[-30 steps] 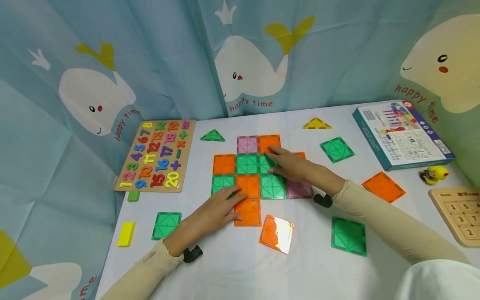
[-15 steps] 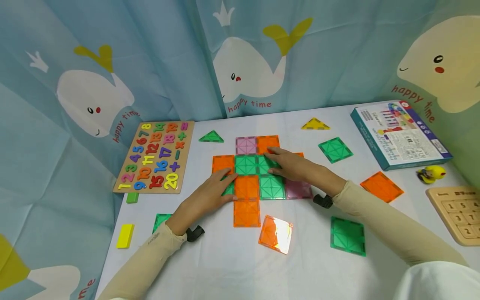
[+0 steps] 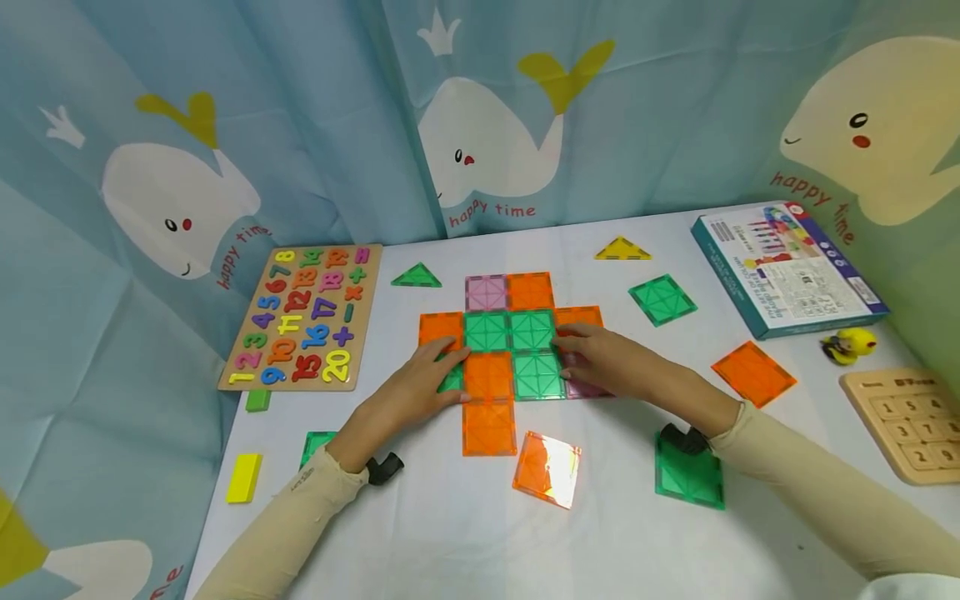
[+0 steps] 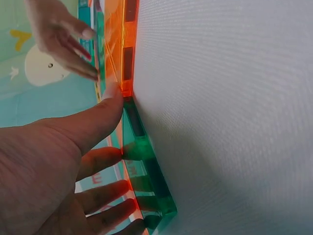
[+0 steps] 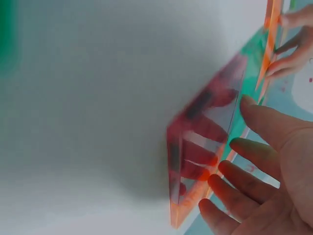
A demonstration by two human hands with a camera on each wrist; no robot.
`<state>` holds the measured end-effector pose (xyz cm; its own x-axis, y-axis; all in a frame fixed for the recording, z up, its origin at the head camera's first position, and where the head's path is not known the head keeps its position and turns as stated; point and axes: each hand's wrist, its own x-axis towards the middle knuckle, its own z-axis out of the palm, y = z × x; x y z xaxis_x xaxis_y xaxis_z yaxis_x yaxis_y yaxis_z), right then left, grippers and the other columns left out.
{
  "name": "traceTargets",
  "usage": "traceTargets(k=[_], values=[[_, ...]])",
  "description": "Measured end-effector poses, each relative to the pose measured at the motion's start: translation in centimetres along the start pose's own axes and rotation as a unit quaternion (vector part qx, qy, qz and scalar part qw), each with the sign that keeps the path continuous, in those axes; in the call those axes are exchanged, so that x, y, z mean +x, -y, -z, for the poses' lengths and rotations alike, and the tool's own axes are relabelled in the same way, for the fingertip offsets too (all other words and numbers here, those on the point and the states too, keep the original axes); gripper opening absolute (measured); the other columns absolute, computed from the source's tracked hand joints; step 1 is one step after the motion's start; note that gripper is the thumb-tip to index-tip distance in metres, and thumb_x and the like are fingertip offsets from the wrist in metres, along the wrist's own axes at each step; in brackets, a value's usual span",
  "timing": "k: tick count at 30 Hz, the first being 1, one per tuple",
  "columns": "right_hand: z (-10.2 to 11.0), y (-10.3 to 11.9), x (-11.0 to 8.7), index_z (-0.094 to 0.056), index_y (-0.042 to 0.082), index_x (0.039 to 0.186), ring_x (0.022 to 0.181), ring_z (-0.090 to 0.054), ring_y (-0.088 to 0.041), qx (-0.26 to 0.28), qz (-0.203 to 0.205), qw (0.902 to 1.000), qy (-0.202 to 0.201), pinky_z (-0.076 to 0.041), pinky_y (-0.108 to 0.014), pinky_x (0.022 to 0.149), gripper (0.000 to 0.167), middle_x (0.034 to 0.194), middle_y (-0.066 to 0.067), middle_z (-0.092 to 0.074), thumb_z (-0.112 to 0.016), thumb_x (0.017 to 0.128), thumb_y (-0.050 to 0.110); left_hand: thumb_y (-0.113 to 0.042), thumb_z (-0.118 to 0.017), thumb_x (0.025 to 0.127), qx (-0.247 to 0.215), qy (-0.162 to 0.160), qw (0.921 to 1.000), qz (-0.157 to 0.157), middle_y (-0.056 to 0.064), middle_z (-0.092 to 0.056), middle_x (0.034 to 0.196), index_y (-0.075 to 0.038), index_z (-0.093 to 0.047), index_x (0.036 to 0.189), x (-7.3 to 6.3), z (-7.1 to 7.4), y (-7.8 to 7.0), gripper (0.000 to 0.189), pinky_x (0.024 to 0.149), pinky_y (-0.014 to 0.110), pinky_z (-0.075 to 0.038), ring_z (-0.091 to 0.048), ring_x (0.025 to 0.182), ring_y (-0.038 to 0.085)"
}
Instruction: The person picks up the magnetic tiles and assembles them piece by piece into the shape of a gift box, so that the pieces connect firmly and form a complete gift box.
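Translucent square magnetic tiles lie flat in a joined patch on the white table. My left hand (image 3: 412, 383) rests on the patch's left side, fingers spread over a green tile (image 3: 452, 379) and the edge of an orange tile (image 3: 435, 327). Its thumb (image 4: 105, 115) reaches the neighbouring orange tile (image 3: 489, 377). At the right side, my right hand (image 3: 611, 360) is over a purple tile (image 3: 588, 389), mostly hidden beneath it. In the right wrist view its fingers are spread and loosely bent above that tile. Its fingertips are by the green tile (image 3: 532, 331) and the orange corner tile (image 3: 579, 316).
A loose orange tile (image 3: 547, 469) lies in front of the patch; a green tile (image 3: 690, 475) is partly under the right wrist. A number board (image 3: 300, 317) stands back left, a box (image 3: 791, 271) back right. A wooden number board (image 3: 907, 425) and duck toy (image 3: 847, 344) sit right.
My left hand has moved up and left from the orange tiles to the left green tile. The right hand has drawn back to the right, uncovering the upper orange and green tiles.
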<state>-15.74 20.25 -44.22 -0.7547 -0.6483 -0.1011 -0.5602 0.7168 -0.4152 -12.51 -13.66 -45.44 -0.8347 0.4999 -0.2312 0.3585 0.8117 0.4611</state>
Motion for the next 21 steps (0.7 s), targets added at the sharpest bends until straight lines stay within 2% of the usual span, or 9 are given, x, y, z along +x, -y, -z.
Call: traceTargets(k=[7, 12, 16, 21], values=[[-1.2, 2.3, -3.4, -0.069, -0.002, 0.132, 0.117, -0.065, -0.032, 0.041, 0.025, 0.9978, -0.045, -0.059, -0.047, 0.099, 0.044, 0.129, -0.015, -0.068, -0.081, 0.095, 0.02, -0.042, -0.069, 0.102, 0.005, 0.0, 1.0, 0.002, 0.016, -0.025, 0.172, -0.016, -0.039, 0.165, 0.0, -0.1, 0.1, 0.074, 0.125, 0.053, -0.035, -0.026, 0.158, 0.035], [-2.1, 4.3, -5.9, -0.068, 0.005, 0.134, 0.116, -0.065, -0.025, 0.05, 0.013, 0.9982, -0.031, -0.058, -0.045, 0.101, 0.045, 0.129, -0.007, -0.067, -0.078, 0.098, 0.029, -0.041, -0.07, 0.102, -0.001, -0.006, 1.0, -0.001, 0.016, -0.025, 0.172, -0.015, -0.04, 0.164, 0.0, -0.2, 0.1, 0.074, 0.124, 0.054, -0.035, -0.026, 0.158, 0.036], [-2.9, 5.8, -7.7, -0.066, 0.008, 0.135, 0.117, -0.063, -0.021, 0.054, 0.012, 0.9977, -0.039, -0.058, -0.044, 0.102, 0.044, 0.13, -0.003, -0.064, -0.078, 0.098, 0.03, -0.041, -0.069, 0.102, -0.003, -0.007, 1.0, -0.005, 0.017, -0.025, 0.172, -0.014, -0.04, 0.164, 0.0, -0.4, 0.2, 0.074, 0.125, 0.054, -0.035, -0.026, 0.158, 0.037], [-4.1, 7.9, -9.4, -0.062, 0.015, 0.142, 0.118, -0.061, -0.02, 0.064, 0.002, 0.9974, -0.034, -0.06, -0.043, 0.097, 0.054, 0.134, -0.001, -0.059, -0.074, 0.099, 0.044, -0.043, -0.068, 0.102, 0.006, -0.006, 0.9999, -0.008, 0.017, -0.025, 0.172, -0.015, -0.039, 0.165, 0.1, -0.4, 0.3, 0.075, 0.125, 0.054, -0.035, -0.026, 0.158, 0.037]])
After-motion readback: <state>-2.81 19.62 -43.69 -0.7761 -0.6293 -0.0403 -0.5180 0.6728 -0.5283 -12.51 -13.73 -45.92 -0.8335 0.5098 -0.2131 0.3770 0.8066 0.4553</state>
